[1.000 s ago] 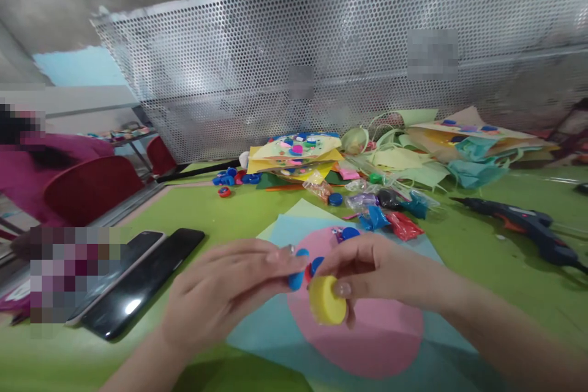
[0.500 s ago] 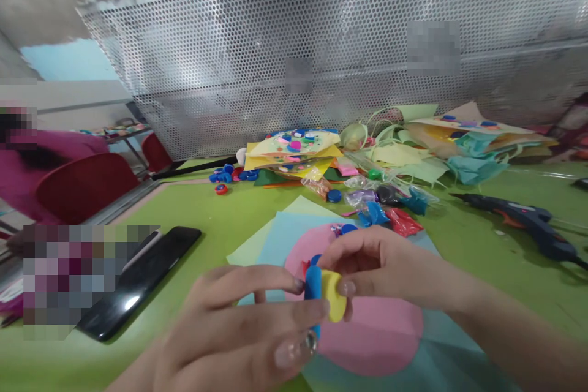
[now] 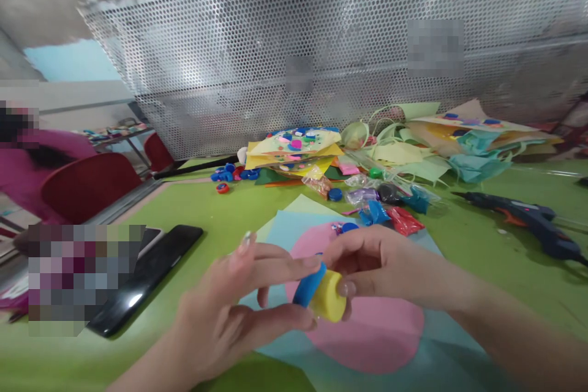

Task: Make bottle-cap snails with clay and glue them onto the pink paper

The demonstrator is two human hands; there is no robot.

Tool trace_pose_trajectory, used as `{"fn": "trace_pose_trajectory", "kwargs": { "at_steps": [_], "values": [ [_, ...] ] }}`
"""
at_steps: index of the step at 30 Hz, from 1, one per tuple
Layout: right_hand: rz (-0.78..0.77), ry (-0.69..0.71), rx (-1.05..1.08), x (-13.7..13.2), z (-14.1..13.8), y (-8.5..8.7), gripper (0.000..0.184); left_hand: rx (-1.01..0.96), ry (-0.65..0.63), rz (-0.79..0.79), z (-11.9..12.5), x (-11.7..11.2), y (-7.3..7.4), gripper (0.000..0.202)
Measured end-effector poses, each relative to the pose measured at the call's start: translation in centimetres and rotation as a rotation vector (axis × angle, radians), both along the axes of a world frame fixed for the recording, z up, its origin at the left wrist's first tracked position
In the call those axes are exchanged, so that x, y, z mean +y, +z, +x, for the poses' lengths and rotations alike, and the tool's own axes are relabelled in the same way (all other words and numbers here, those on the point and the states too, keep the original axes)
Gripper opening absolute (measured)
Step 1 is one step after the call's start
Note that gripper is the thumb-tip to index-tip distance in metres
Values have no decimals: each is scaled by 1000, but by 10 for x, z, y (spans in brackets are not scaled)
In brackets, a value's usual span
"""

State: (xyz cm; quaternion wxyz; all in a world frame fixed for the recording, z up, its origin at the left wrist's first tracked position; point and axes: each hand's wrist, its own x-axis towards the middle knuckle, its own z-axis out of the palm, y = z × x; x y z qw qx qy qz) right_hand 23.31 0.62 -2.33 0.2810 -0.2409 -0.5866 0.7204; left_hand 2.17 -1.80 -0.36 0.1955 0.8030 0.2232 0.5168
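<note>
Thumb and fingers of my left hand (image 3: 225, 303) pinch a flat blue piece (image 3: 309, 286), now tilted, above the paper. My right hand (image 3: 379, 263) grips a rounded yellow piece (image 3: 331, 299), its thumb on the near side. The two pieces touch or overlap; whether they are joined I cannot tell. They look like soft clay or foam. Below lie a pink paper circle (image 3: 376, 340) and light blue paper (image 3: 285, 233). A blue round cap (image 3: 350, 228) lies on the circle's far edge, partly hidden by my right hand.
A glue gun (image 3: 528, 220) lies right, a black phone (image 3: 147, 278) left. Clay packets (image 3: 404, 220), a cap pile (image 3: 225, 173) and decorated paper crafts (image 3: 294, 147) line the back below a perforated metal panel (image 3: 257, 61). A person in pink (image 3: 55, 144) is at far left.
My left thumb has moved down and left and its fingers regripped, with one finger now raised. The blue piece has gone from upright to tilted. The right hand barely moved.
</note>
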Motion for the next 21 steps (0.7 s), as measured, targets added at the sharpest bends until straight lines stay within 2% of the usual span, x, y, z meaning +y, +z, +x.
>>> {"fn": "trace_pose_trajectory", "kwargs": {
  "at_steps": [3,5,13,18,21],
  "values": [
    [20,25,5,0,0,1,18,3,-39,-6,3,-1,-2,75],
    [35,25,-9,-1,1,2,17,-9,-52,-11,3,-1,-3,88],
    [15,27,16,-2,0,1,17,-76,-108,3,6,0,-8,94],
    [35,27,47,-3,-1,1,16,-79,19,117,11,-3,-10,90],
    [52,33,53,-4,-1,3,15,-90,24,116,12,-3,-12,93]
  ]
}}
